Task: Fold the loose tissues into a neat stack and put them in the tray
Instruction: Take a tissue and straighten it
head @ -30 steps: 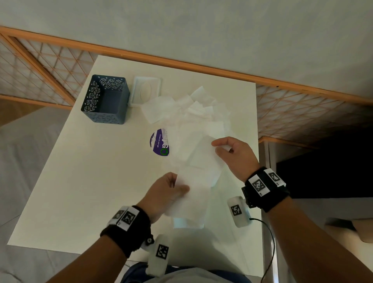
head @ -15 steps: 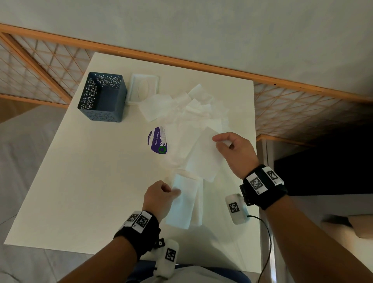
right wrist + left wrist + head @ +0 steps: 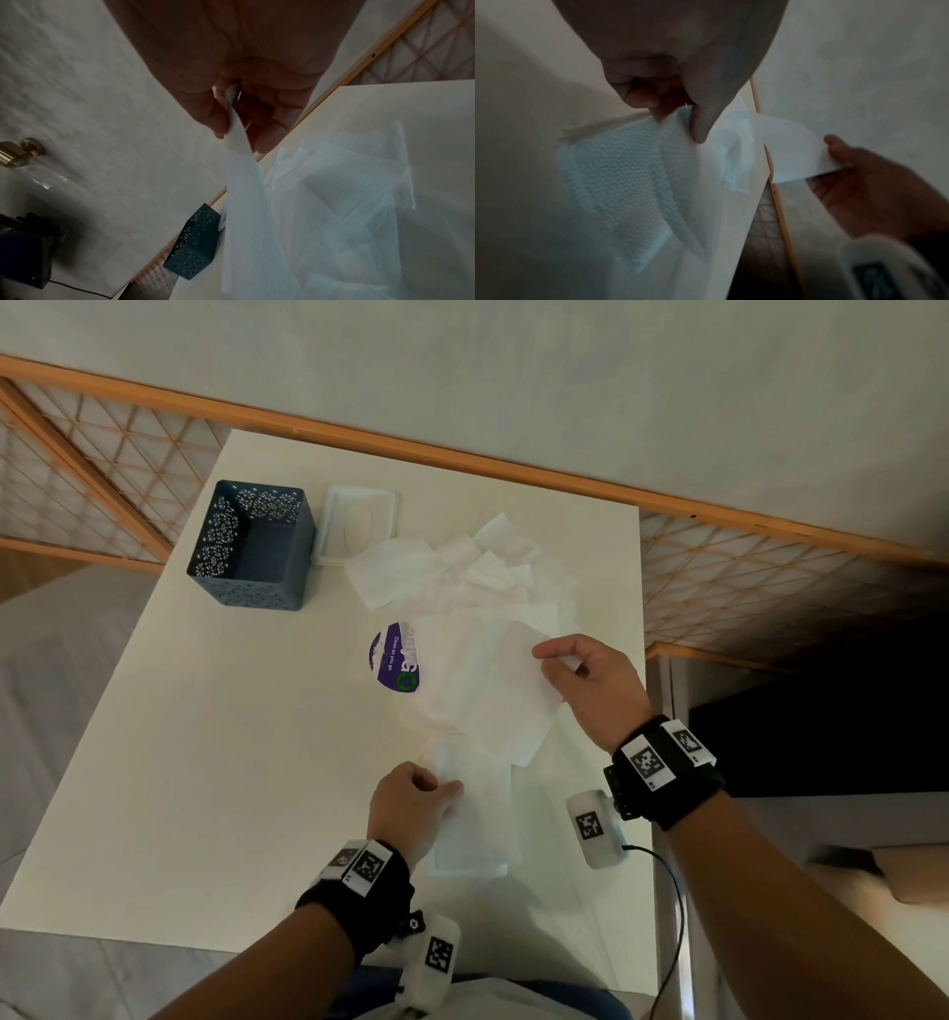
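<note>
A pile of loose white tissues (image 3: pixel 477 577) spreads over the far right of the white table (image 3: pixel 215 762). A folded tissue stack (image 3: pixel 477 819) lies near the front edge; my left hand (image 3: pixel 411 801) pinches its far left corner (image 3: pixel 680 119) between thumb and curled fingers. My right hand (image 3: pixel 580 670) holds one loose tissue (image 3: pixel 513 695) up by its top corner, and the sheet (image 3: pixel 244 192) hangs over the pile. The dark blue perforated tray (image 3: pixel 251 546) stands at the far left, with nothing seen in it.
A white tissue-box lid (image 3: pixel 359 523) lies beside the tray. A purple round packet label (image 3: pixel 395 657) sits mid-table, partly under tissues. The table's right edge is close to my right wrist. A wooden lattice screen (image 3: pixel 770 588) borders the far side.
My left hand laid the folded tissue down on the table near the front edge and now pinches its corner. My right hand lifted a fresh tissue from the pile.
</note>
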Motion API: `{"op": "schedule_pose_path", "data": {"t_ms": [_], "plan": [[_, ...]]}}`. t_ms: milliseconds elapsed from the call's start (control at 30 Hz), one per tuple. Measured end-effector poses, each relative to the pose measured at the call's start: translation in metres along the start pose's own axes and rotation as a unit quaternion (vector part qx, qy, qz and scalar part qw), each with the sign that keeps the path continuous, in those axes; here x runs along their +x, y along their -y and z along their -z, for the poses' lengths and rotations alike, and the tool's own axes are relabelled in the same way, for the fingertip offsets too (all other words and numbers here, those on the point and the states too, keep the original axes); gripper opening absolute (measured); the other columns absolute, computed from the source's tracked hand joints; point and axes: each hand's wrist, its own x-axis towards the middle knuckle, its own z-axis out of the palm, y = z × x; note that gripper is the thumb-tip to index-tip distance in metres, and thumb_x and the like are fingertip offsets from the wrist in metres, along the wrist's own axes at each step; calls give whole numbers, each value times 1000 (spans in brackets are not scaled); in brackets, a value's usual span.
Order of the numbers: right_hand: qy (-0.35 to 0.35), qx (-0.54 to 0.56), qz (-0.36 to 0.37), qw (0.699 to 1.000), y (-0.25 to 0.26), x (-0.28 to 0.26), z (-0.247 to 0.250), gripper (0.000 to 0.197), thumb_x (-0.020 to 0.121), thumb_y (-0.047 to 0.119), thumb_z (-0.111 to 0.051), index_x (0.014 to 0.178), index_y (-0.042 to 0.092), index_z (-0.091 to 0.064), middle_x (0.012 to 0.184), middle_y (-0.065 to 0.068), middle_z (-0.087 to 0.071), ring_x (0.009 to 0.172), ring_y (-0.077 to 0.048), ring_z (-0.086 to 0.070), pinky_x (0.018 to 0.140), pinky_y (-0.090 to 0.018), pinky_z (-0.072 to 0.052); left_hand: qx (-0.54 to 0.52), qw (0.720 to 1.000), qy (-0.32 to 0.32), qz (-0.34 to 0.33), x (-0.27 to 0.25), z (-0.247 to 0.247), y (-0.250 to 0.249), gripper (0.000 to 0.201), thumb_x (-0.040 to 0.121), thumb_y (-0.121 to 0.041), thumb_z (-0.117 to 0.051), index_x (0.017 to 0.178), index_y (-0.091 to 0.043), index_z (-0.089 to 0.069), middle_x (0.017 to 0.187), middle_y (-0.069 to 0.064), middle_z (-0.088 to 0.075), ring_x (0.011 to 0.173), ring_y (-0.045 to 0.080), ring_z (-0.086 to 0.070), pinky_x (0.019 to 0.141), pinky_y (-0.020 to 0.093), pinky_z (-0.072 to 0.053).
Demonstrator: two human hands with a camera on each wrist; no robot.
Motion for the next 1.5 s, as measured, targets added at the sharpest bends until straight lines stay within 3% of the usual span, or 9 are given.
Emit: {"op": "schedule_pose_path", "data": {"t_ms": [367,567,700,800,900,1000,1167,1367,1500], "plan": [[23,-12,25,999,4,-3,-2,18,96,23,-67,98,38,-75,84,-31,-65,65,-35,-53,65,-39,-51,204,978,13,-37,18,8,2,50,74,-43,-85,91,-20,-44,94,-3,-54,74,15,-49,62,32,-37],[40,-37,38,998,15,-5,1,23,97,13,-64,102,34,-73,66,-4,-60,53,-25,-46,55,-33,-46,194,979,1,-69,15,25,-26,76,74,-59,-86,121,-19,-42,117,-4,-45,102,19,-55,88,35,-46],[50,-31,52,997,29,-8,1,33,93,7,-63,116,30,-64,80,17,-58,52,-7,-45,53,-19,-42,62,976,-39,-205,12,41,-78,49,85,-38,-83,120,-27,-50,122,-5,-52,100,11,-61,90,34,-50],[93,-30,66,993,40,-10,0,46,84,16,-66,122,40,-56,99,1,-56,67,-9,-53,62,-19,-46,43,943,51,-325,4,54,-121,57,86,-24,-67,138,-38,-50,141,-11,-43,120,-5,-50,106,28,-46],[154,-44,88,983,54,-17,2,52,86,10,-65,128,38,-51,91,1,-56,68,-6,-53,65,-20,-46,93,902,159,-391,-3,63,-157,71,78,-24,-57,143,-51,-46,160,-17,-25,134,-15,-34,95,7,-39],[181,-37,122,975,65,-23,7,55,86,5,-66,132,32,-49,91,-3,-60,68,-4,-54,66,-19,-46,148,893,235,-355,-1,65,-172,56,75,-40,-58,128,-56,-52,167,-18,-20,154,3,-19,111,30,-38],[148,-54,146,977,68,-19,20,57,88,9,-69,133,37,-48,93,2,-63,76,-12,-63,73,-27,-54,208,889,210,-350,1,66,-174,39,86,-50,-59,123,-39,-63,124,-23,-64,103,13,-66,130,48,-1],[47,-69,152,985,57,-7,30,46,92,18,-68,129,39,-50,88,-16,-60,68,-25,-54,62,-26,-47,150,913,150,-350,4,68,-172,16,96,-42,-72,93,-27,-67,90,-9,-72,83,13,-67,101,52,-53],[-3,-48,149,988,51,0,34,40,95,15,-67,128,33,-54,71,-1,-43,56,-7,-40,57,-21,-39,116,925,118,-342,6,74,-174,24,94,-44,-75,86,-24,-63,83,-5,-67,79,22,-65,77,55,-61]]}}
